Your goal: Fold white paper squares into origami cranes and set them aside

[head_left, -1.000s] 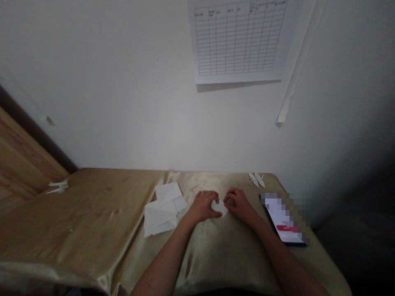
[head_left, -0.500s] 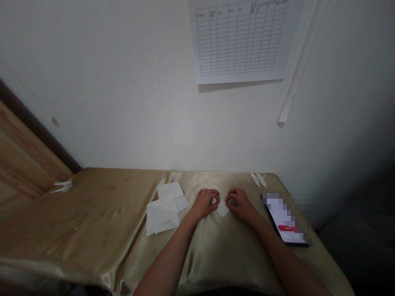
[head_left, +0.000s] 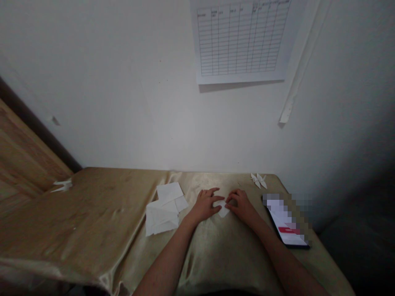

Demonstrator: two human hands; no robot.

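Note:
A small folded piece of white paper [head_left: 223, 210] lies on the cloth between my hands. My left hand [head_left: 207, 204] has its fingers spread apart, with the thumb and index fingertip at the paper's left and upper edges. On the other side, my right hand [head_left: 240, 203] is closed in a pinch on the paper's right corner. The fingers partly hide the paper's upper part, so its folds do not show clearly.
Loose white sheets [head_left: 163, 216] lie left of my hands. Folded paper figures [head_left: 258, 180] sit at the back right, near a lit phone [head_left: 290, 236]. White scraps [head_left: 63, 186] rest at the far left. A gold cloth [head_left: 92, 213] covers the table against the wall.
My left hand has opened from a pinch, its fingers now stretched out over the paper's left side. My right hand stays at the paper's right corner.

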